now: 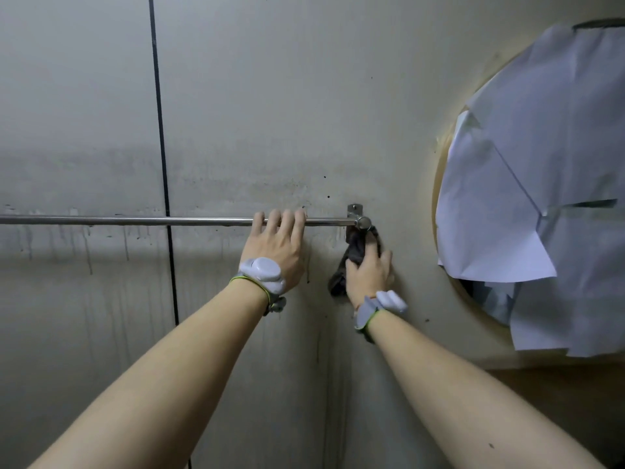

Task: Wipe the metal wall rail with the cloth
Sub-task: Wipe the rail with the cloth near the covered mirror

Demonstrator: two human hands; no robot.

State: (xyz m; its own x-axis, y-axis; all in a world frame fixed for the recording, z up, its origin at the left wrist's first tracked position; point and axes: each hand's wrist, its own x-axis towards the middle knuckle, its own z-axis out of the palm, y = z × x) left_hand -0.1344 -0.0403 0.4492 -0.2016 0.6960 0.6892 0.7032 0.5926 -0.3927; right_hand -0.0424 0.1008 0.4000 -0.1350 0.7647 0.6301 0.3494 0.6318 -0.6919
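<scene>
My left hand [277, 243] hooks its fingers [275, 218] over the rail [135, 220], which runs across mid-frame. My right hand [368, 269] clamps the dark cloth [351, 252] against the rail's right end, below its bracket [355, 209].

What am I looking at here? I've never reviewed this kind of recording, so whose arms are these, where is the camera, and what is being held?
There is one picture, taken by a camera worn on a person's head, looking at a grey wall. The bare arms are that person's own, with pale bands strapped at both wrists. The left hand hooks its fingers over a metal rail fixed across the wall. The right hand grips a dark cloth pressed up under the rail's end bracket. On the right, sheets of paper cover a round opening.
</scene>
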